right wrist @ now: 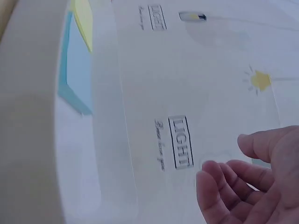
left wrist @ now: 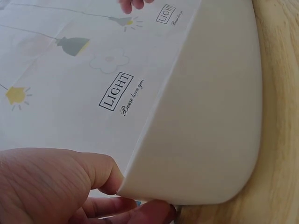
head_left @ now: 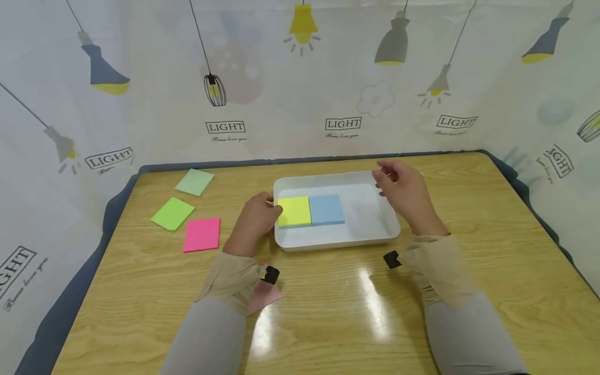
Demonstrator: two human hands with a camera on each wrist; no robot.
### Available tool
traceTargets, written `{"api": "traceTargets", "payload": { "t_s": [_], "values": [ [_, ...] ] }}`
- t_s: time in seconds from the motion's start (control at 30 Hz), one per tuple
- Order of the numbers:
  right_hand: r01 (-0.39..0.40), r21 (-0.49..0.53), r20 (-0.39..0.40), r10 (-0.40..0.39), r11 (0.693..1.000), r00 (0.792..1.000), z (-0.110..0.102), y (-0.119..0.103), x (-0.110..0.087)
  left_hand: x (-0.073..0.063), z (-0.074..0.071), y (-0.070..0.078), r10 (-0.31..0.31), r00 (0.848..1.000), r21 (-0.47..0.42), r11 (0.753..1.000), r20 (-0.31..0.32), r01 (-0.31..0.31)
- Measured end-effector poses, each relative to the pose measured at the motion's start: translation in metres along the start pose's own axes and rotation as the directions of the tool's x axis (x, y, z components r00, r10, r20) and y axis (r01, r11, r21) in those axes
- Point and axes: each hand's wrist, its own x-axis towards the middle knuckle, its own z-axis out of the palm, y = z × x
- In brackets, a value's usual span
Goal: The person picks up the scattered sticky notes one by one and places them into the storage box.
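A white tray [head_left: 367, 211] lies on the wooden table with a yellow sticky note pad [head_left: 294, 210] and a blue sticky note pad [head_left: 327, 209] side by side in its left part. At the tray's left end, my left hand [head_left: 253, 221] pinches the rim; the left wrist view shows the thumb inside and fingers outside the tray wall [left wrist: 205, 102]. Near the far right corner, my right hand [head_left: 408, 194] hovers with loosely bent fingers. Seen from the right wrist, that hand [right wrist: 254, 182] holds nothing and stays apart from the tray wall [right wrist: 28, 116].
Left of the tray lie a pale green pad [head_left: 194, 182], a lime green pad [head_left: 172, 213] and a bright pink pad [head_left: 202, 235]. A pale pink pad [head_left: 263, 298] is partly hidden under the left wrist. Printed fabric [head_left: 300, 94] stands behind the table.
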Motion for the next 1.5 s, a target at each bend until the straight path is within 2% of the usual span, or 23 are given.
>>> {"api": "traceTargets", "payload": {
  "t_s": [0.07, 0.13, 0.23, 0.33, 0.47, 0.73, 0.97, 1.23, 1.5],
  "values": [
    [-0.012, -0.009, -0.034, 0.012, 1.0, 0.999, -0.008, 0.007, 0.001, 0.0, 0.0, 0.0, -0.002, 1.0, -0.001, 1.0, 0.001, 0.002],
    [-0.042, -0.045, -0.027, 0.041, 0.998, 0.999, -0.014, 0.016, 0.002, 0.001, 0.0, 0.0, -0.005, 1.0, 0.0, 1.0, 0.003, 0.005],
    [-0.119, -0.094, 0.039, 0.123, 0.988, 0.992, -0.017, 0.027, 0.006, 0.001, 0.0, -0.001, -0.007, 1.0, -0.003, 1.0, 0.005, 0.007],
    [-0.184, -0.14, 0.124, 0.202, 0.973, 0.972, -0.016, 0.036, 0.01, 0.001, 0.001, -0.001, -0.005, 1.0, -0.001, 1.0, 0.003, 0.005],
    [-0.206, -0.19, 0.177, 0.24, 0.96, 0.955, -0.011, 0.044, 0.014, 0.001, 0.001, -0.001, 0.002, 1.0, 0.008, 1.0, 0.0, -0.002],
    [-0.172, -0.225, 0.19, 0.216, 0.959, 0.958, -0.002, 0.051, 0.018, -0.001, 0.0, -0.001, 0.003, 1.0, 0.007, 1.0, -0.001, -0.003],
    [-0.114, -0.263, 0.155, 0.159, 0.958, 0.975, 0.002, 0.056, 0.016, 0.0, 0.0, 0.0, 0.001, 1.0, 0.014, 1.0, 0.001, -0.001],
    [-0.13, -0.265, 0.136, 0.17, 0.955, 0.976, 0.002, 0.058, 0.015, 0.001, 0.004, 0.0, 0.035, 0.999, -0.007, 0.999, -0.013, -0.036],
    [-0.125, -0.258, 0.144, 0.166, 0.958, 0.975, 0.003, 0.057, 0.016, 0.0, 0.003, -0.001, 0.037, 0.999, 0.033, 0.999, -0.022, -0.036]
  ]
}}
